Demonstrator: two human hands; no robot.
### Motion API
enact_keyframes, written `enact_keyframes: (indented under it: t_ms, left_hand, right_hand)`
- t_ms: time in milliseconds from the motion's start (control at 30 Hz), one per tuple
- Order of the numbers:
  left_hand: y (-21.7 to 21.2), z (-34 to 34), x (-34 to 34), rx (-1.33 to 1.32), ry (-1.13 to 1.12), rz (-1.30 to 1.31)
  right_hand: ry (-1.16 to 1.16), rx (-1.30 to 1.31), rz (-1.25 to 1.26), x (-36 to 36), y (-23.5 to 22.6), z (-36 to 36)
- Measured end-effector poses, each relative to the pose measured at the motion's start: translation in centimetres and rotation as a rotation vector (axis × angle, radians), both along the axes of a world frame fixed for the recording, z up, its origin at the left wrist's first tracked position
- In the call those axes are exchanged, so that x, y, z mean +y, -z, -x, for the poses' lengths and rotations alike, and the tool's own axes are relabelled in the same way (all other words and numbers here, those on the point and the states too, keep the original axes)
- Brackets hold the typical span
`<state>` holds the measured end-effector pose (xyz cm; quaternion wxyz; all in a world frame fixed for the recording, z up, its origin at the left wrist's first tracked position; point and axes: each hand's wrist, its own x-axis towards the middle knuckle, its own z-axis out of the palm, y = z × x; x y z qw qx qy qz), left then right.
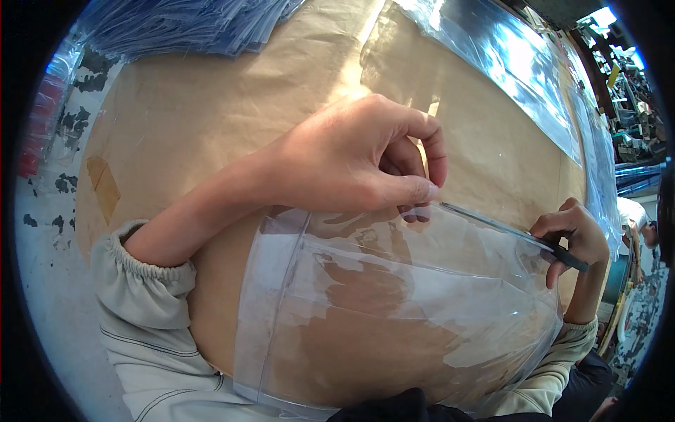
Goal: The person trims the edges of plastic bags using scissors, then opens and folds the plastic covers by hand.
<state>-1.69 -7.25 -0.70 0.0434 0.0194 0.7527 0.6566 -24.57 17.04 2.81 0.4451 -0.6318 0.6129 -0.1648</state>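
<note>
A clear plastic pouch (394,302) with seams lies in front of me, its left side a folded, seamed strip. My left hand (351,158) reaches over its far edge; the thumb and index finger pinch together at that edge. Along the right part of the same edge runs a thin grey strip (499,226) with a dark, handle-like end (571,259); its exact kind I cannot make out. My right hand (578,235) is closed around the dark end at the pouch's right corner. Fingertips of my left hand show partly through the plastic.
Brown paper (211,98) covers the table. A stack of clear bluish plastic pouches (190,28) lies at the far left, and shiny plastic sheets (506,63) at the far right. Red packs (43,112) sit at the left rim. Another person (633,214) is at the right.
</note>
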Motion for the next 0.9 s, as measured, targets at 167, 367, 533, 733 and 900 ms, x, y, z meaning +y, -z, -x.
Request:
enact_keyframes:
  t_ms: [167,367,533,733,900]
  left_hand:
    - [0.0,-0.1,0.0,-0.005,-0.002,0.013]
    - [-0.1,0.0,0.0,0.018,0.006,0.022]
    - [0.1,0.0,0.0,0.027,0.007,0.000]
    - [0.1,0.0,0.0,0.021,-0.001,0.021]
    - [0.3,0.1,-0.1,0.048,0.001,0.034]
  right_hand:
    - [-0.019,0.048,0.008,0.0,0.0,0.0]
    - [0.040,-0.065,-0.039,0.5,0.6,0.6]
    - [0.082,-0.141,-0.049,0.4,1.0,0.6]
    - [0.050,-0.141,-0.010,0.1,1.0,0.7]
    - [0.055,-0.159,-0.020,0.0,1.0,0.9]
